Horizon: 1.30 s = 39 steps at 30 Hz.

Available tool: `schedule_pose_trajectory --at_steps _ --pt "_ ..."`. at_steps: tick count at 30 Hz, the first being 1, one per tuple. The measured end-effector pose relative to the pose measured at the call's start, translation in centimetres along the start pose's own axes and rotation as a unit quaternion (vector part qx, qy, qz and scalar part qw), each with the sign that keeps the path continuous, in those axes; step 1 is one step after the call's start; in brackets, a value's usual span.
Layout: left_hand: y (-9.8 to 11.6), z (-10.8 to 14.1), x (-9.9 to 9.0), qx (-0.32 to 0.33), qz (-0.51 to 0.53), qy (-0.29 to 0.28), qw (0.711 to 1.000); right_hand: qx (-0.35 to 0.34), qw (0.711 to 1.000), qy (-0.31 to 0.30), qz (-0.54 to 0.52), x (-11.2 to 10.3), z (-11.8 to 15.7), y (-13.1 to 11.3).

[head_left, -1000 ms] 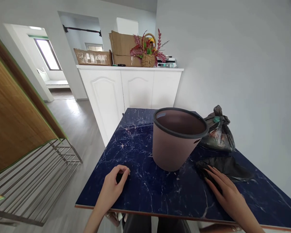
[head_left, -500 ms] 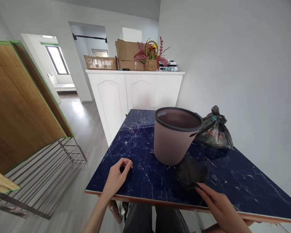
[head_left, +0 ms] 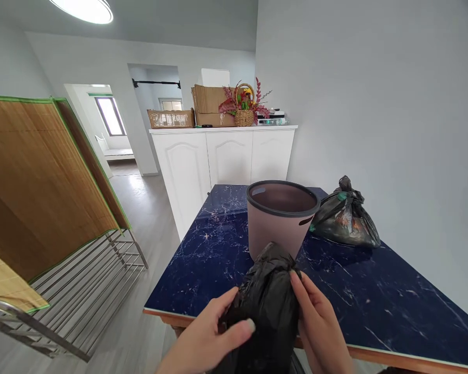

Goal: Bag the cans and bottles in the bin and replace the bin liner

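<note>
Between my two hands, at the table's near edge, is a crumpled black plastic bag point(head_left: 271, 301). My left hand point(head_left: 214, 332) grips its left side, with the thumb lying across the front. The fingers of my right hand point(head_left: 315, 317) pinch the bag's upper right edge. Just behind the bag stands a mauve trash can point(head_left: 275, 228), upright, with a dark grey rim and handle slots. Its lower front is partly covered by the bag. No liner shows over its rim.
A tied, filled black garbage bag point(head_left: 345, 221) sits on the dark blue marble-patterned table point(head_left: 214, 259), against the right wall. A white cabinet point(head_left: 226, 158) with cardboard boxes and a flower basket point(head_left: 244, 115) stands behind. To the left is a metal rack point(head_left: 78, 291) with bamboo mats.
My right hand has lifted the black bag off the table to the middle. My left hand has come from the tabletop to take hold of it. The view has tilted upward.
</note>
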<state>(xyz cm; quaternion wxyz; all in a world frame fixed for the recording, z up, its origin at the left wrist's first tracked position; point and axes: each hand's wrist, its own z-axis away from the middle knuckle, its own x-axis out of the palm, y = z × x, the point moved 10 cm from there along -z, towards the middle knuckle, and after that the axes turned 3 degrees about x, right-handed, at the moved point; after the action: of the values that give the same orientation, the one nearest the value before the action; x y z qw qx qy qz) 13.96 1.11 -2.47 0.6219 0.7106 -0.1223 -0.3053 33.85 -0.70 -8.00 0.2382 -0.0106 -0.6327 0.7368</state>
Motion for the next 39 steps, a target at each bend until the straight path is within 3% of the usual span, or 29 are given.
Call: schedule_pose_trajectory --at_steps 2,8,11,14,18,22,25,30,33,35,37,39 --pt "0.3 0.2 -0.7 -0.008 -0.044 0.037 0.998 -0.011 1.0 0.006 0.01 -0.2 0.0 0.5" --pt "-0.2 1.8 -4.5 -0.038 -0.063 0.274 0.959 -0.108 0.984 0.112 0.082 -0.5 2.7 0.4" --pt "-0.8 3.2 -4.6 -0.054 -0.061 0.339 0.937 -0.105 0.988 0.051 0.105 2.1 4.2 0.6" --pt "-1.1 3.4 -3.0 -0.051 -0.061 0.326 0.942 -0.104 0.987 -0.002 0.12 4.2 5.3 0.5" --pt "-0.8 2.7 -0.5 -0.033 -0.077 0.25 0.965 -0.111 0.987 0.0 0.114 4.3 5.2 0.5" --pt "-0.7 2.9 -0.7 -0.038 -0.071 0.249 0.965 -0.097 0.987 -0.045 0.119 3.7 3.9 0.8" --pt "-1.3 3.4 -2.1 -0.038 -0.066 0.283 0.956 -0.088 0.989 -0.022 0.114 2.1 3.1 0.6" --pt "-4.0 5.1 -5.6 -0.079 -0.074 0.408 0.906 -0.054 0.998 0.021 0.04 0.1 2.7 0.9" --pt "-1.7 7.3 -7.4 -0.022 -0.152 0.535 0.831 -0.031 0.999 0.008 -0.014 0.2 2.7 1.6" --pt "0.9 8.3 -7.2 0.014 -0.215 0.569 0.794 -0.014 0.999 -0.014 -0.042 0.8 2.8 1.9" --pt "3.0 7.6 -6.0 0.042 -0.246 0.511 0.823 -0.003 0.998 -0.038 -0.056 1.6 2.9 2.0" --pt "4.4 5.9 -3.7 0.077 -0.256 0.383 0.884 -0.006 0.997 -0.057 -0.053 2.4 3.2 1.5"
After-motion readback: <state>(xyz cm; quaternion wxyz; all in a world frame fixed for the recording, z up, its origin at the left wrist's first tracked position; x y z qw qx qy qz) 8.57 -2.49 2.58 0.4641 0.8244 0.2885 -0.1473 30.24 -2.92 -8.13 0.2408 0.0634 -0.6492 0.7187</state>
